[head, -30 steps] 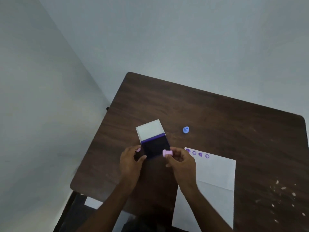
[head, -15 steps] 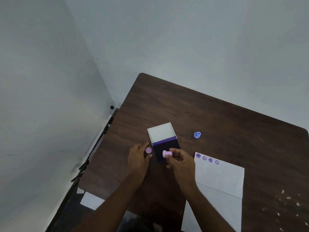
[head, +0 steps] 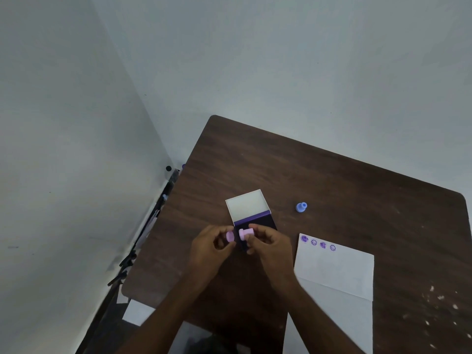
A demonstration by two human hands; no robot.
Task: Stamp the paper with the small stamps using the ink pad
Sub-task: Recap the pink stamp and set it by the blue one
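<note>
Low centre of the frame: left hand (head: 212, 247) pinching a small pink cap (head: 230, 236) between its fingertips, right hand (head: 268, 245) pinching a pink stamp (head: 245, 233) held sideways. Hands close together, cap and stamp just apart, both held over the near edge of the ink pad (head: 258, 221). Pad open on the dark table (head: 332, 180), white lid flipped back toward the upper part of the frame, dark purple inking face partly hidden behind the fingers.

Right of the hands, the paper (head: 334, 272) flat on the table, with four purple prints (head: 318, 244) in a row along its top edge, starting at the top left corner. Blank space to the right of the last print and all below. A blue stamp (head: 301, 207) standing alone, right of the pad and above the paper, apart from both.

Step in hand, by the look of it: uncapping the pink stamp, ready for inking. Cannot tell from here which end faces the cap.

Next move likely calls for parking the cap aside, turning the stamp face down, pressing squarely onto the purple pad, then carrying it right to the free spot after the fourth print and pressing straight down without sliding, to avoid a smear.
</note>
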